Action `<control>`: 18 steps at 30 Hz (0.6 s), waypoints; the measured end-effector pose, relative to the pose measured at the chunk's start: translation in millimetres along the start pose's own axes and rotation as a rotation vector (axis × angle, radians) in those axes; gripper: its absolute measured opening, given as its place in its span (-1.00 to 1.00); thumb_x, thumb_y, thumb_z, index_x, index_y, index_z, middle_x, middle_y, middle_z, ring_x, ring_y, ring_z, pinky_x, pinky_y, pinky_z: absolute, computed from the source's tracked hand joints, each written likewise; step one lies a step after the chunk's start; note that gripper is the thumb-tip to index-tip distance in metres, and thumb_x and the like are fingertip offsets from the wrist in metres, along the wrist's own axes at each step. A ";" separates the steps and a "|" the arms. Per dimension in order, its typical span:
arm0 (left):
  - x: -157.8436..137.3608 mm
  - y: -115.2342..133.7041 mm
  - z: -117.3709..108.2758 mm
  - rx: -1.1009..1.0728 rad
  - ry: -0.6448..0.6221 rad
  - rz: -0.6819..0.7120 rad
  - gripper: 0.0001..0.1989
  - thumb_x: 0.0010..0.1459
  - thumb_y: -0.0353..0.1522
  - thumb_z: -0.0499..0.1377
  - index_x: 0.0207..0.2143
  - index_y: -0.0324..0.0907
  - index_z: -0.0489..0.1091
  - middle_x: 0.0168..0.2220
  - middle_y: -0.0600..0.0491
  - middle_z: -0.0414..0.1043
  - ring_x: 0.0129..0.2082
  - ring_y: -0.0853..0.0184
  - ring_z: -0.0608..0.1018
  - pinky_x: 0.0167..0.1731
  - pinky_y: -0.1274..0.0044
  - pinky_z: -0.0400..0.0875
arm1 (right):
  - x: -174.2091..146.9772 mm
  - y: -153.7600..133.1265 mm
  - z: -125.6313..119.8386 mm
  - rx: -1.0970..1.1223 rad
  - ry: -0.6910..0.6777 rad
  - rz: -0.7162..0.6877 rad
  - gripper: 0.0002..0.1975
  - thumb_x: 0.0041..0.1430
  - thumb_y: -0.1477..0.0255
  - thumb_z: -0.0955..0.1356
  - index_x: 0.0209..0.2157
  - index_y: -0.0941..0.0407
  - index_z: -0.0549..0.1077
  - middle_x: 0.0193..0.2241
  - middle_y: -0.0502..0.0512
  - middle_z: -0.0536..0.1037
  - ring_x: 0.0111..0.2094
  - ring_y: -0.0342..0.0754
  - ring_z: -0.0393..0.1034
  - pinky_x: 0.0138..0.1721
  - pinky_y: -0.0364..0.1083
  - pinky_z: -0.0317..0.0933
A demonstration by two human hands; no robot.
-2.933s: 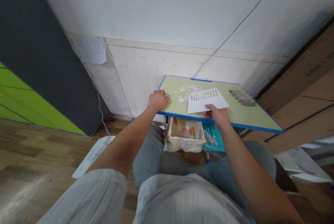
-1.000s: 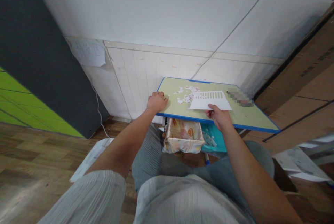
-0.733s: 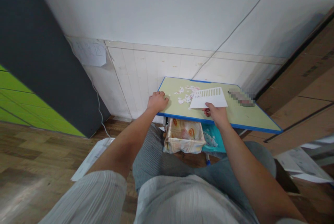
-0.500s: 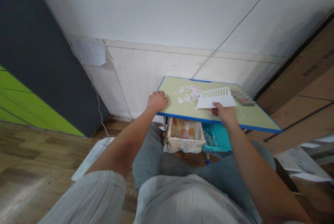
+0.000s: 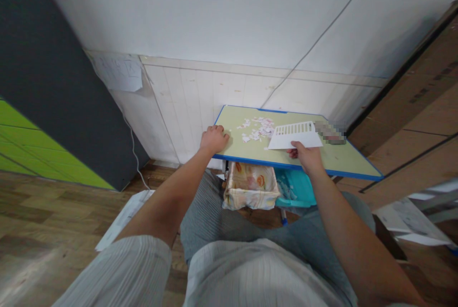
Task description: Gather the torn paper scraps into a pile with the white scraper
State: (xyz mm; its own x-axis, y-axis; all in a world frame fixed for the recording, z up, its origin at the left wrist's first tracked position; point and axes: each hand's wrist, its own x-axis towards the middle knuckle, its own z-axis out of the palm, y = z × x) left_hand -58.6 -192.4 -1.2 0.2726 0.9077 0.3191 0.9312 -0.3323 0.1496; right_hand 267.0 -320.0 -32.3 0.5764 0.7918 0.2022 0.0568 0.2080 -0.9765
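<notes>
My right hand (image 5: pixel 304 154) grips the near edge of a flat white sheet (image 5: pixel 295 141) with a row of slots along its far side, thumb on top and fingers beneath. The sheet is over the pale green tabletop (image 5: pixel 343 161) with its blue rim. Against the sheet's left side lie many small white and pinkish paper scraps (image 5: pixel 258 129), loosely scattered. To the left of the scraps, my left hand (image 5: pixel 214 139) rests on the table's left edge, fingers bent onto the surface and holding nothing.
A cloth-lined basket (image 5: pixel 252 199) and a turquoise bin (image 5: pixel 298 197) with pale bits inside are under the table. A blurred-out item (image 5: pixel 331 132) lies at the tabletop's right. Brown cartons (image 5: pixel 411 121) stand to the right; a cable (image 5: pixel 315 44) runs down the wall.
The view has shifted slightly. Both hands and the slotted white sheet stay in nearly the same places on the table, and the scraps look unchanged.
</notes>
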 end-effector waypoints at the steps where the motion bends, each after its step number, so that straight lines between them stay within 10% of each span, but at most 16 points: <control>1: 0.1 -0.2 0.3 0.001 0.001 0.004 -0.59 0.48 -0.22 0.09 0.18 -0.21 0.55 0.26 -0.25 0.57 0.29 -0.05 0.52 0.22 0.22 0.50 | -0.4 -0.4 0.2 -0.006 -0.007 0.002 -0.72 -0.08 0.29 0.55 -0.36 0.08 0.49 -0.63 0.02 0.58 -0.69 -0.10 0.34 -0.66 -0.14 0.28; 18: -0.9 -0.2 -0.8 0.006 -0.001 0.001 -0.59 0.48 -0.21 0.08 0.19 -0.19 0.55 0.26 -0.23 0.57 0.30 -0.04 0.52 0.23 0.23 0.49 | -7.0 -4.2 -0.1 -0.022 -0.061 -0.002 -0.70 -0.06 0.24 0.58 -0.42 0.06 0.47 -0.63 0.05 0.58 -0.69 -0.09 0.33 -0.65 -0.11 0.28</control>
State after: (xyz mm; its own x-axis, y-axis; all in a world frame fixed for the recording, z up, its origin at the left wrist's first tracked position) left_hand -59.2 -193.4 -0.7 0.2738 0.9077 0.3179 0.9325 -0.3316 0.1435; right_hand 262.9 -326.4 -29.6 0.5254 0.8251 0.2077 0.0762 0.1974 -0.9773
